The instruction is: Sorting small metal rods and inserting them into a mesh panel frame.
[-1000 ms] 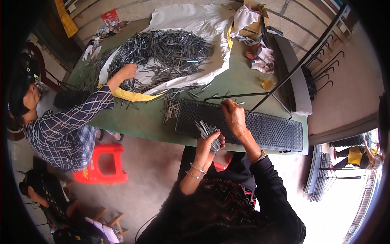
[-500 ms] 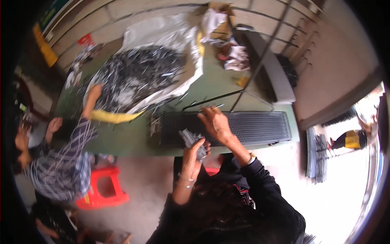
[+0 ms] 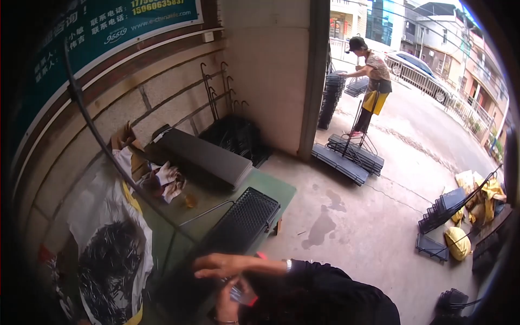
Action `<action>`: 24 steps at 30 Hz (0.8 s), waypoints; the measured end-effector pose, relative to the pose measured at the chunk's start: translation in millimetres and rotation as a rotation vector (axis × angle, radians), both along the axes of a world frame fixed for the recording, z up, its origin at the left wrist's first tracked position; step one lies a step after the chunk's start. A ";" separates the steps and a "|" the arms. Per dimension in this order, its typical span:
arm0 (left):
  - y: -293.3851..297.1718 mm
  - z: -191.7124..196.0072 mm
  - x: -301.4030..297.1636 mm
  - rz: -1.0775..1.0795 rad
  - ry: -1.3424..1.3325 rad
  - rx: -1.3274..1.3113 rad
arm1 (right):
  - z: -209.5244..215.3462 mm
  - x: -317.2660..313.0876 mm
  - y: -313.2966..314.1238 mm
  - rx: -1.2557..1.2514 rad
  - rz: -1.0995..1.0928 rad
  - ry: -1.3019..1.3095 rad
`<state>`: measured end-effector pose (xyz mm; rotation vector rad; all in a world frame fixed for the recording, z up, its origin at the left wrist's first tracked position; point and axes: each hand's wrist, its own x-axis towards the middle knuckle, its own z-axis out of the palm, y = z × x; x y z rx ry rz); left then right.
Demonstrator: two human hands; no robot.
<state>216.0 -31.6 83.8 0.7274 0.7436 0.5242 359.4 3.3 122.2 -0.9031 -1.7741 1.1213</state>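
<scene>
My left hand (image 3: 227, 304) is closed around a bundle of small clear-grey strips (image 3: 238, 295), close to my body at the table's near edge. Just above it my right hand (image 3: 221, 265) reaches left with its fingers stretched out, slightly blurred, and nothing shows in them. Under and beyond my right hand lies a black mesh rack (image 3: 250, 211) on the green table (image 3: 279, 187), a thin metal rod rising from its frame. To the left, an opened white sack (image 3: 145, 238) holds a heap of dark and shiny strips (image 3: 111, 265).
A stack of long grey panels (image 3: 206, 154) and crumpled cloth (image 3: 170, 179) lie at the table's back. A thin dark pole (image 3: 105, 146) crosses the view. Outside the doorway, a person (image 3: 374, 76) handles stacked black racks (image 3: 333, 100); more racks (image 3: 346, 162) stand on the floor.
My view has swung right toward the doorway, so the table now sits lower left. The co-worker at the left is out of view. My left hand still holds the bundle.
</scene>
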 end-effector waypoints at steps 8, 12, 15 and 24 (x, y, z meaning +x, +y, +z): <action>0.8 -18.5 17.8 0.000 0.092 -0.164 | -11.7 25.3 -5.4 -0.025 0.034 -0.133; 3.8 -31.1 21.2 -0.073 0.112 -0.090 | -9.5 39.3 1.2 -0.146 0.193 -0.453; 4.3 -21.3 35.4 0.087 0.019 -0.410 | -24.8 34.0 0.8 -0.284 0.034 0.161; 45.8 7.0 60.9 0.489 -0.391 -0.122 | -17.4 39.1 -16.4 -0.527 -0.594 0.932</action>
